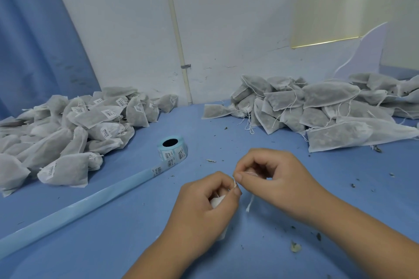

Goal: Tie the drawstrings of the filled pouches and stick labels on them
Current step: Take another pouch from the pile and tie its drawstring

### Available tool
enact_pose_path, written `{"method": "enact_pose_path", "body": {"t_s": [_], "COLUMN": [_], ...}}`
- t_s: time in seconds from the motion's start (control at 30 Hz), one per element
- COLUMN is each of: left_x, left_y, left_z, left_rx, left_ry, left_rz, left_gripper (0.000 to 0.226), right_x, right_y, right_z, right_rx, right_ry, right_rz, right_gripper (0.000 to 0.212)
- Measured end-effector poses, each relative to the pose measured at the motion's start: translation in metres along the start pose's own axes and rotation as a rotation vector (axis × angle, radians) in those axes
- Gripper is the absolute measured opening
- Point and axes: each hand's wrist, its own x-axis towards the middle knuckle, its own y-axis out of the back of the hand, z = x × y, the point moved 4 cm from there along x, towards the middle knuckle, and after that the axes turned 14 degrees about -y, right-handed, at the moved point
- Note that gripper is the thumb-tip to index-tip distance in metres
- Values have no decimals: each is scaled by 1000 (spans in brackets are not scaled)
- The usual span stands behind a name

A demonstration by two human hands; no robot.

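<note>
The white pouch (216,201) sits at the near side of the desk (136,222), bunched in the left hand's (204,208) curled grip, while the right hand (274,174) pinches its thin drawstring (249,204) taut — if either pinch slackens, the knot may slip open.
</note>
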Motion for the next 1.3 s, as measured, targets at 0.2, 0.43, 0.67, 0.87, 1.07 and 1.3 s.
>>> {"method": "enact_pose_path", "body": {"t_s": [0.2, 0.43, 0.67, 0.87, 1.07, 1.3], "left_x": [2, 5, 6, 4, 2, 1], "left_y": [-1, 4, -2, -1, 1, 4], "left_z": [-3, -4, -3, -3, -5, -4], "left_rx": [-439, -948, -1059, -936, -823, -728], "left_ry": [308, 468, 487, 414, 348, 318], "left_rz": [57, 158, 143, 56, 21, -24], "left_gripper": [15, 12, 15, 12, 21, 23], "right_x": [3, 2, -12, -7, -6, -7], "right_y": [-5, 9, -14, -14, -16, -20], "right_z": [9, 2, -13, -4, -1, 0], "right_rx": [-1, -131, -140, 22, 38, 73], "right_ry": [-67, 10, 200, 37, -34, -76], "right_rz": [8, 371, 162, 49, 0, -60], "right_gripper": [14, 14, 5, 10, 2, 3]}}
